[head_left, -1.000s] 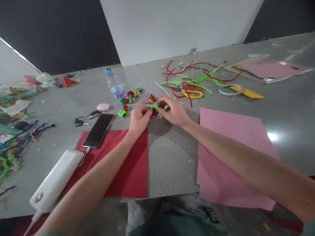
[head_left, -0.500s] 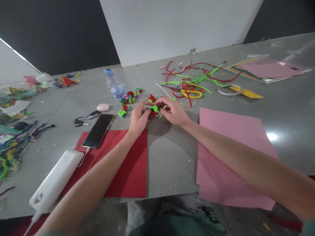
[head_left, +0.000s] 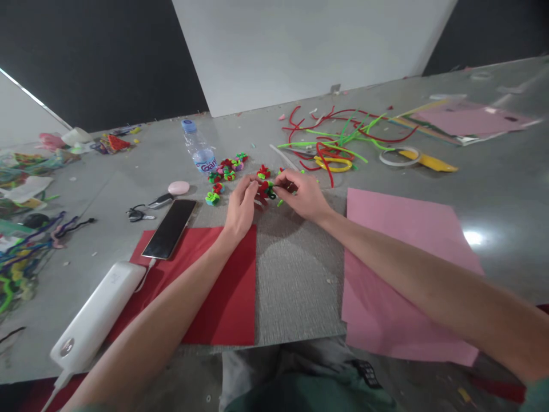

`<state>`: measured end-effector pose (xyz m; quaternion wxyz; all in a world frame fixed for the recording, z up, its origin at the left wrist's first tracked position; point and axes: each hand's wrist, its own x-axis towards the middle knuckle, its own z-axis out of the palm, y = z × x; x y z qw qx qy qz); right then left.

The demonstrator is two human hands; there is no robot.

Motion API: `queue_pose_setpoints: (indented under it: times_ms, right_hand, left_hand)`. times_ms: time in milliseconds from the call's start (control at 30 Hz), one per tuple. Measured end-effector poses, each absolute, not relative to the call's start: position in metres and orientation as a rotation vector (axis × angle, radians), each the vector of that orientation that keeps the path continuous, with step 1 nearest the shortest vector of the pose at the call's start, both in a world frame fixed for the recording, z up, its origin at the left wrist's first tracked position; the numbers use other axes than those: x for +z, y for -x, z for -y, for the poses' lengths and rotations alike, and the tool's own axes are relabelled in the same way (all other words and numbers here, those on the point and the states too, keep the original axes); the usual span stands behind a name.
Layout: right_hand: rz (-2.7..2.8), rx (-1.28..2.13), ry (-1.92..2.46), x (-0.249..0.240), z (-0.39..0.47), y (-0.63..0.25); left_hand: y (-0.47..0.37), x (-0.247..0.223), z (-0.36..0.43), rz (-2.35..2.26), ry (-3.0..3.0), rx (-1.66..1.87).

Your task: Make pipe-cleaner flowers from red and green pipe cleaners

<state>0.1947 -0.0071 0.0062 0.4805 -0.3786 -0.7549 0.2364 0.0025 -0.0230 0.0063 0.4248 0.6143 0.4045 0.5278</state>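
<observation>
A small red and green fuzzy flower [head_left: 265, 189] is between my two hands, above the grey table. My left hand [head_left: 242, 207] has its thumb and fingers closed on the flower's left side. At the right side, my right hand [head_left: 302, 195] pinches the flower near a small dark loop. Just behind lies another red flower [head_left: 263, 171]. To the left, several red, green and pink flowers [head_left: 227, 169] sit in a cluster, with a green and blue one [head_left: 212, 198] nearer me.
Red and green pipe cleaners [head_left: 338, 137] with yellow-handled scissors [head_left: 333, 165], tape [head_left: 400, 157] and a bottle [head_left: 199, 150] lie behind. Red paper [head_left: 227, 286], a phone [head_left: 170, 229] and a white power bank [head_left: 98, 315] are left; pink paper [head_left: 403, 229] is right.
The flower between my hands has turned, so more red and a small dark loop show where bright green faced up. My left thumb has shifted slightly; both hands stay in nearly the same place.
</observation>
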Motion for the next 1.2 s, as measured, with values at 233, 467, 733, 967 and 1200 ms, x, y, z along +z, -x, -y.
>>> queue_pose_setpoints:
  times_ms: [233, 467, 733, 967, 1200]
  right_hand:
    - [1.751, 0.685, 0.973, 0.0045, 0.0041, -0.1965]
    - [1.711, 0.805, 0.907, 0.0054, 0.0056, -0.1949]
    - [1.687, 0.816, 0.895, 0.0059, 0.0052, -0.1953]
    - [1.728, 0.801, 0.907, 0.0066, 0.0058, -0.1961]
    - [1.758, 0.786, 0.892, 0.0068, 0.0073, -0.1955]
  left_hand:
    - [-0.0045, 0.0076, 0.0261, -1.084, -1.903, 1.419]
    - [-0.0028, 0.0014, 0.0181, -1.101, -1.797, 1.46]
    - [0.0007, 0.0052, 0.0203, -1.055, -1.913, 1.37]
    - [0.0002, 0.0023, 0.0192, -1.072, -1.93, 1.388]
    - [-0.0005, 0.0056, 0.0206, -1.09, -1.972, 1.425]
